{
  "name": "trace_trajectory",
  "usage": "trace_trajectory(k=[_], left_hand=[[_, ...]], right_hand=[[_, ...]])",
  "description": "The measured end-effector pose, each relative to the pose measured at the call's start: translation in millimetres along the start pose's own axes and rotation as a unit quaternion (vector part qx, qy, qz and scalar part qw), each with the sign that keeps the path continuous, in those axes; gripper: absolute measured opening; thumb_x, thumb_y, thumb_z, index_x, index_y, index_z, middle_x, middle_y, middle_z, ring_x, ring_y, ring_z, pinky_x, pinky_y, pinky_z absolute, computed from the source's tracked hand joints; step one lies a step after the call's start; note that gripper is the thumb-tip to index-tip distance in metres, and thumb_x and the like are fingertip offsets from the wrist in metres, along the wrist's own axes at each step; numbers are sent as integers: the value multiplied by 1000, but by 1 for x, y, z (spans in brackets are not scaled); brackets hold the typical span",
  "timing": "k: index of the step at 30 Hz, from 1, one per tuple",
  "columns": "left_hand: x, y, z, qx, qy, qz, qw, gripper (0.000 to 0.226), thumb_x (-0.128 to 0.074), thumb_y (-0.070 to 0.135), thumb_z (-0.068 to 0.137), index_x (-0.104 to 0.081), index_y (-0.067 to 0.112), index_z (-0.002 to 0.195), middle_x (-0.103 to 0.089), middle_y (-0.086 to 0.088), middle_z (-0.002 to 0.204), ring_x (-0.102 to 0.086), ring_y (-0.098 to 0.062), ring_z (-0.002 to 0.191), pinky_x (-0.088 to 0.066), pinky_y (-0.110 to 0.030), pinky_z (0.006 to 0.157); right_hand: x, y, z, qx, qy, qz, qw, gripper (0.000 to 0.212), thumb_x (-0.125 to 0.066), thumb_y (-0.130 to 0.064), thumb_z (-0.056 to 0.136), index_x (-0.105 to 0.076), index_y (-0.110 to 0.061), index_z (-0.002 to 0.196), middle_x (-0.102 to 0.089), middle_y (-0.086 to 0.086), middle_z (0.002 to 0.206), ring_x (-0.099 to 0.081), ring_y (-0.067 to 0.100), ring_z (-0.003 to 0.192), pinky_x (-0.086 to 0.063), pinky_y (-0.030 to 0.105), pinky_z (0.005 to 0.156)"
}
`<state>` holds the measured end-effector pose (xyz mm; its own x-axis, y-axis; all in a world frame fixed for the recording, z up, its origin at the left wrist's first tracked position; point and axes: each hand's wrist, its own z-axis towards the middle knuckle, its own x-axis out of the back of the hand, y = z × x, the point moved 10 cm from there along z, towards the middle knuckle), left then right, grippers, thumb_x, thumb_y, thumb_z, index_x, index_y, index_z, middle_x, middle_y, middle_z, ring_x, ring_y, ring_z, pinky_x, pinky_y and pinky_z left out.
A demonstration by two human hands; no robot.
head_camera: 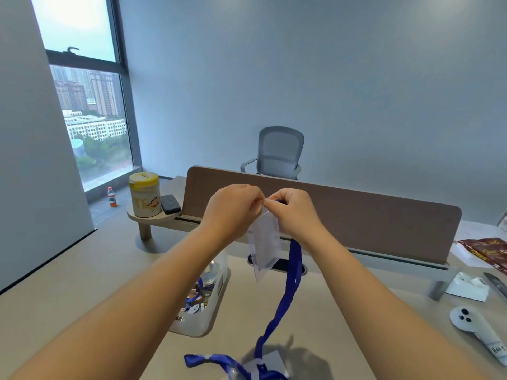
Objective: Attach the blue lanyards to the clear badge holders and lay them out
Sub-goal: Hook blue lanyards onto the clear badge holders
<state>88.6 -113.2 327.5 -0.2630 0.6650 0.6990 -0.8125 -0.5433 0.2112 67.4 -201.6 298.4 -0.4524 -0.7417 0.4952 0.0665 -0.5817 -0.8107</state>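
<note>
Both hands are raised above the desk, fingertips meeting. My left hand point(233, 209) pinches the top edge of a clear badge holder point(265, 245), which hangs down tilted. My right hand point(295, 212) grips the clip end of a blue lanyard point(290, 286) right at the holder's top. The lanyard strap drops down to the desk's near edge, where it crosses other blue lanyards and badge holders point(247, 366) lying flat. The clip itself is hidden by my fingers.
A clear plastic bin point(208, 319) with more lanyards and clips sits under my left forearm. A brown desk divider point(356, 215) runs across behind. A white controller point(474, 327), tissues point(466, 286) and a red packet point(488, 250) lie at right; a yellow-lidded canister point(144, 194) stands on a shelf at left.
</note>
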Motion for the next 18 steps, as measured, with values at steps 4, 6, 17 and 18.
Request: trace_trajectory(k=[4, 6, 17, 18], left_hand=[[11, -1, -2, 1, 43, -16, 999, 24, -48, 18, 90, -66, 4, 96, -71, -13, 93, -62, -24, 83, -35, -22, 65], [14, -4, -5, 14, 57, -47, 997, 22, -50, 16, 89, -67, 2, 92, -72, -14, 88, -60, -22, 77, -32, -17, 59], [-3, -34, -20, 200, 56, -275, 939, 18, -53, 11, 86, -69, 1, 88, -60, -5, 77, -52, -15, 75, -39, -15, 58], [-7, -37, -21, 211, 51, -292, 932, 18, -54, 10, 86, -69, 1, 87, -60, -4, 75, -53, -17, 76, -42, -19, 60]], right_hand=[[-1, -6, 1, 6, 14, 19, 1000, 29, -54, -12, 86, -51, -21, 59, -54, 0, 68, -47, 12, 64, -39, 23, 60], [-1, -6, 0, 8, 25, 28, 999, 31, -54, -11, 86, -50, -23, 57, -54, -1, 67, -48, 13, 66, -39, 23, 61], [-7, -14, -3, 52, 31, -71, 996, 18, -50, -15, 89, -49, -18, 71, -47, -6, 64, -46, 14, 65, -44, 32, 67], [-8, -17, -3, 65, 25, -100, 992, 14, -48, -15, 90, -49, -15, 75, -46, -6, 64, -45, 13, 63, -42, 27, 63]])
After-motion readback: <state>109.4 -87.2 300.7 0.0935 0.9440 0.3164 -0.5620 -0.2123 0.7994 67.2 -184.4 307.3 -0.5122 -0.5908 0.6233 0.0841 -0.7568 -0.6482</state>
